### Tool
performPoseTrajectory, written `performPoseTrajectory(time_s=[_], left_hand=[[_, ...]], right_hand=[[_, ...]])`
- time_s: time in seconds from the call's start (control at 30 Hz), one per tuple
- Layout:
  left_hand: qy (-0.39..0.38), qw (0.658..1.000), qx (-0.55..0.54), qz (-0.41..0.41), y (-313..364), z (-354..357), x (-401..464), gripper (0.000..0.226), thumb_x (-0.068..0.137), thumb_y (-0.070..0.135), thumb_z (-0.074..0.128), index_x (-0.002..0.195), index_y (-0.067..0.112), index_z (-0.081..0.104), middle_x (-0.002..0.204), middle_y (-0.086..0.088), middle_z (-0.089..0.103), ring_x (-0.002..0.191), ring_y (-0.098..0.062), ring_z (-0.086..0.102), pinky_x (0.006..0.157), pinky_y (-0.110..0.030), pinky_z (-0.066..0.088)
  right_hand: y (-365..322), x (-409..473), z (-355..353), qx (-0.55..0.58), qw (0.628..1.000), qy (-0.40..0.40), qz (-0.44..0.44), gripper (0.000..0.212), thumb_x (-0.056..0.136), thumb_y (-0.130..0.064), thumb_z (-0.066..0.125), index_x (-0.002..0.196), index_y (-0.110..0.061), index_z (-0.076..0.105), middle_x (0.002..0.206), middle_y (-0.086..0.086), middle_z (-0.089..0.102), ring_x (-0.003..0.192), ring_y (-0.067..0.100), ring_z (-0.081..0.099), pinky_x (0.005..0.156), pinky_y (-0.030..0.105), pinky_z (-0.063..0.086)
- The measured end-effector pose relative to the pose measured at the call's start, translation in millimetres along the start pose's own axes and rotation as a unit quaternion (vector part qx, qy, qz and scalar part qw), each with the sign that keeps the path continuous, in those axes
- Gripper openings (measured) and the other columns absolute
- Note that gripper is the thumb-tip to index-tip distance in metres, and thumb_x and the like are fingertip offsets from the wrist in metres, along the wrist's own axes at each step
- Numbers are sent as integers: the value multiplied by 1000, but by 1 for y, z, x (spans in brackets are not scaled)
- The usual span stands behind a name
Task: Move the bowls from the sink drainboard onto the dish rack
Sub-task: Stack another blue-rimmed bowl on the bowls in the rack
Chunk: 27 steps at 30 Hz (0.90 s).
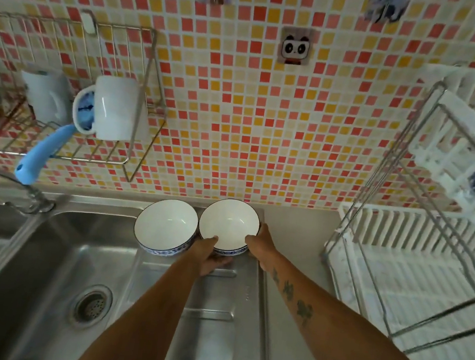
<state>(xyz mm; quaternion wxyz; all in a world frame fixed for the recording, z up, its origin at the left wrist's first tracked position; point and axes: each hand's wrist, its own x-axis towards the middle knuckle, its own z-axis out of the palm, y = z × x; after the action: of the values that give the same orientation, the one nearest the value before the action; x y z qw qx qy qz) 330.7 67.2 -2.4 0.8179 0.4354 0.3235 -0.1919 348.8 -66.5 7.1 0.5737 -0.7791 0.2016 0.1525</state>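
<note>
Two white bowls with blue patterned outsides stand side by side at the far end of the steel drainboard (209,323). Both my hands hold the right bowl (227,227): my left hand (210,257) grips its near left rim with the thumb inside, and my right hand (261,245) grips its right rim. The left bowl (165,225) stands untouched, rim against the right bowl. The white dish rack (415,257) with a metal frame stands to the right on the counter; its lower slatted tray holds nothing.
A steel sink basin (44,277) with a drain lies to the left, a tap (24,189) behind it. A wire wall shelf (93,91) holds white mugs and a blue-handled brush. The rack's upper tier (468,145) carries small patterned dishes.
</note>
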Motion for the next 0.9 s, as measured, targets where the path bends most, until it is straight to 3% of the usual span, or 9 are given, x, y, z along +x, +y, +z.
performPoseTrajectory(time_s=[0.23,0.37,0.47,0.6,0.7,0.8,0.9], left_hand=[[-12,999,-13,38,-5,0,-4,65,91,-13,42,144,25,35,149,-18,36,133,-44,39,85,-58,50],[-62,994,-56,67,0,10,-33,57,94,4,48,145,27,34,144,-20,40,121,-47,46,68,-57,57],[-160,978,-113,68,19,25,-78,54,94,44,50,141,19,42,134,-21,52,124,-48,48,82,-66,52],[-241,955,-158,75,53,34,-136,77,85,79,20,125,22,53,132,-21,54,123,-54,47,95,-76,37],[-294,939,-141,110,70,53,-191,85,81,83,19,130,22,53,133,-24,57,118,-56,53,88,-74,44],[-355,921,-74,144,75,80,-248,73,80,72,45,134,23,55,135,-20,59,119,-51,56,88,-69,47],[-395,906,-8,153,67,103,-289,80,71,71,59,136,24,56,141,-18,54,124,-52,51,95,-68,43]], right_hand=[[0,1,1,99,995,9,15,62,78,6,43,137,-14,41,136,10,51,122,31,49,98,48,51],[-27,-23,-9,209,977,39,10,56,84,8,33,133,-18,41,124,4,48,109,28,48,85,47,53],[-61,-55,-23,262,962,59,-42,56,86,7,29,131,-21,45,124,5,50,105,28,51,82,46,54],[-115,-118,-50,275,947,51,-159,52,88,6,31,126,-24,51,121,2,53,106,23,53,70,31,53],[-152,-173,-80,251,930,36,-266,58,81,12,29,122,-22,54,116,1,55,106,22,53,69,29,51],[-177,-226,-117,213,913,17,-349,61,78,15,29,122,-17,56,111,1,57,100,20,55,64,26,50],[-186,-271,-155,165,890,18,-424,63,77,18,29,121,-15,58,100,-11,57,89,1,54,63,18,48]])
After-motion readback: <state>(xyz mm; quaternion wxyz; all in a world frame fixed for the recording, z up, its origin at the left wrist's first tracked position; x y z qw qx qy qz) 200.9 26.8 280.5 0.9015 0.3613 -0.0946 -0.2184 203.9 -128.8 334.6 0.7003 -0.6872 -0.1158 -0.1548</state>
